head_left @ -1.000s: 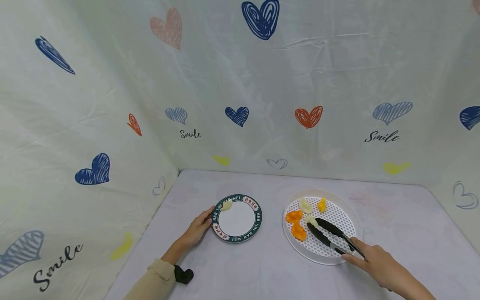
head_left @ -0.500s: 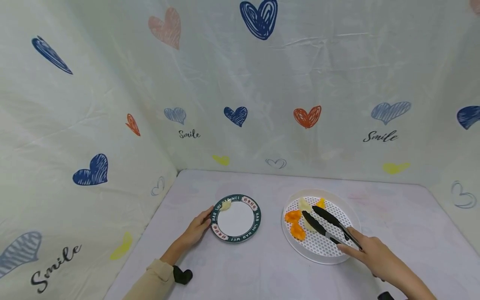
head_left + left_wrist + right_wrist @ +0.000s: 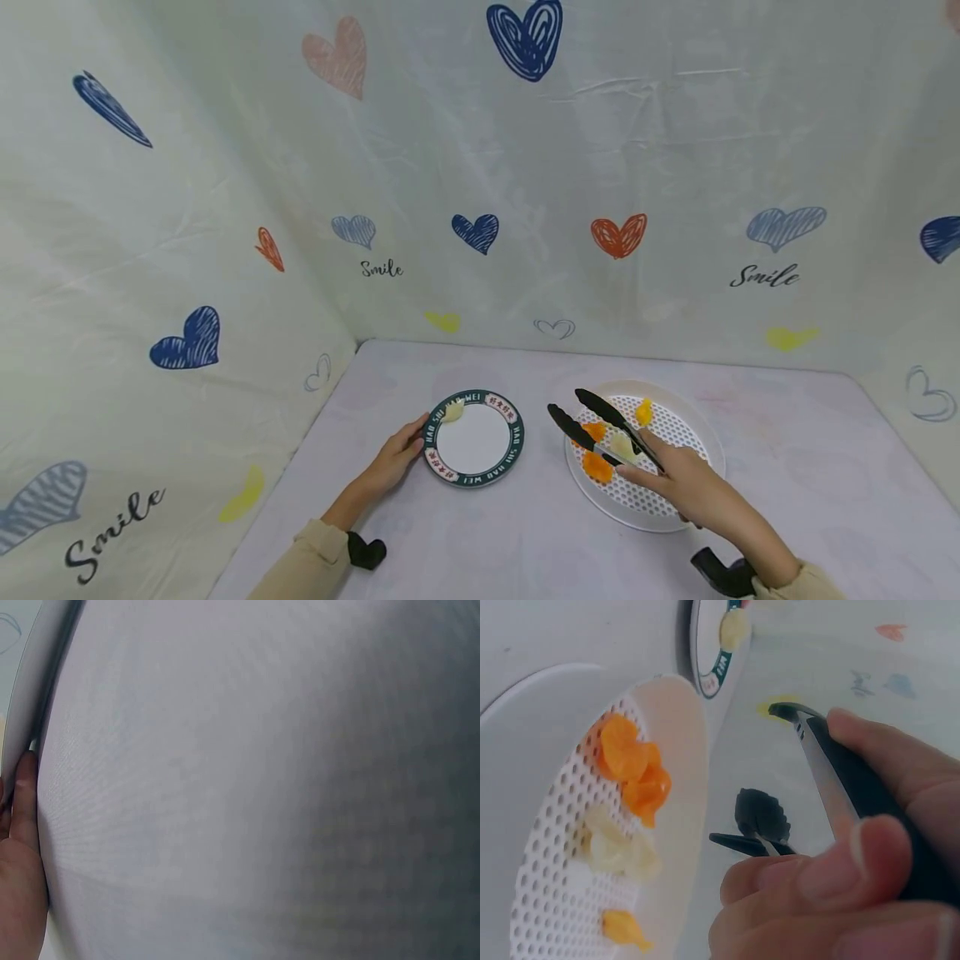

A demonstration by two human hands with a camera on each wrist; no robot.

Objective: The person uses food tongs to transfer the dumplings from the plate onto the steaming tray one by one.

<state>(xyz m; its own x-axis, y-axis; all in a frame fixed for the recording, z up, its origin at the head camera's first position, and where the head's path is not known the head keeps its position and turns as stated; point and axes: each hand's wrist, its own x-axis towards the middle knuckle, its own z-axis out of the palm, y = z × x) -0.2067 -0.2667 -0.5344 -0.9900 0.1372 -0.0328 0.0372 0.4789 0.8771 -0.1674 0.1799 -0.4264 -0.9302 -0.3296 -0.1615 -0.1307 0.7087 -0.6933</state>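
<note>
Pale cloth backdrop (image 3: 675, 150) w/ printed hearts & "Smile" lettering rises behind a whitish tabletop (image 3: 525, 533).

Head view: round white plate w/ dark green lettered rim (image 3: 474, 446) sits toward the tabletop's L edge; a small cream-coloured, soft-looking piece (image 3: 453, 411) lies on its far-L rim. L hand (image 3: 393, 458), beige cuff, touches the plate's L edge; can't tell if its fingers pinch it. Round white perforated tray (image 3: 678, 421) sits toward the tabletop's R edge. R hand (image 3: 693, 483) is over the tray, fingers gripping black-headed metal tongs (image 3: 613, 417), heads spread apart & reaching past the tray's L rim, plate side. In the tray: two orange crumpled pieces (image 3: 597, 468) near its L edge, a pale cream lump (image 3: 621, 446) partly behind the tongs, a yellow piece (image 3: 643, 412) toward the far edge.

L wrist view: mostly a blurry pale surface; L hand shows at the frame's L side, fingers alongside a pale edge, prob. the plate's.

R wrist view: thumb lies along one tong arm, other fingers curled at the handle; heads apart, beyond the tray's rim. Orange pcs touch each other, cream lump next, then yellow. Plate's partly visible up top.
</note>
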